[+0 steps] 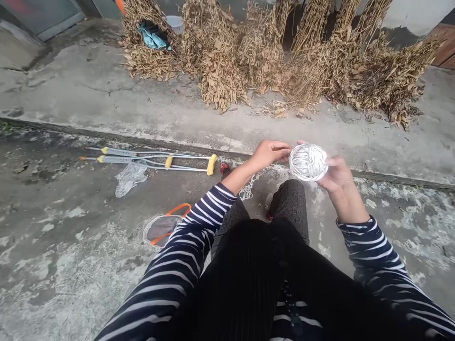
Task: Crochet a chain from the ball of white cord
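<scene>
We find stained concrete ground [88, 265] outdoors and a raised ledge [142, 109] bearing dried stalks [227, 61]. The right hand [337, 177] reaches forward, its fingers clamped on one white ball of cord [308, 162] — held in front of the body. The left hand [272, 154] angles inward just beside it, fingers bent; we cannot tell whether they meet on a strand. On the ground we count two crutches [168, 162].

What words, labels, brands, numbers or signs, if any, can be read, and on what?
None can be read.
White ball of cord: no lettering visible.
Crutches: any markings are too small to read.
Panel at upper left: a faint reddish patch, too blurred to tell whether it is writing.
</scene>
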The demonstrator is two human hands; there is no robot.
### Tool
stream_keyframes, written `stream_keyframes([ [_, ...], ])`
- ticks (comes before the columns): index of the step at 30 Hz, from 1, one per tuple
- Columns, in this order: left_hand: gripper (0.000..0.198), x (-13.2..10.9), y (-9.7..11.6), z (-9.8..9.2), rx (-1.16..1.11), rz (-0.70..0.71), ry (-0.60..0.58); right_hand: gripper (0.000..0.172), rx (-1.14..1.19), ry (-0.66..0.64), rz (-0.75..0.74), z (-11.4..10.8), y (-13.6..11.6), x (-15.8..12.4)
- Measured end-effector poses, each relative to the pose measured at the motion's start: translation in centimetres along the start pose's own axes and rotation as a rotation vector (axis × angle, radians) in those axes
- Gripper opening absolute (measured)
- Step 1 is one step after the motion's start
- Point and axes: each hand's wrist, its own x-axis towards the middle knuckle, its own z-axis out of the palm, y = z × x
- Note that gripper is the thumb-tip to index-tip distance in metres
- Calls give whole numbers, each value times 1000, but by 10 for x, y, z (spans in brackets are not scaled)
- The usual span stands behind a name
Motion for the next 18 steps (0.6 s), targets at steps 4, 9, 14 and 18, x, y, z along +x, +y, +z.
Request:
stream_keyframes([
  [4,30,4,0,-11,216,98,-3,88,33,8,-6,7,-1,-2],
  [9,33,10,-19,-21,280,101,47,87,-13,45,-66,15,-15,-4],
  [14,23,10,-54,-22,109,-57,55,77,-64,81,-148,19,-44,1],
  [18,17,1,-73,-21,-10,-171,60,60,-222,170,-212,18,-59,14],
])
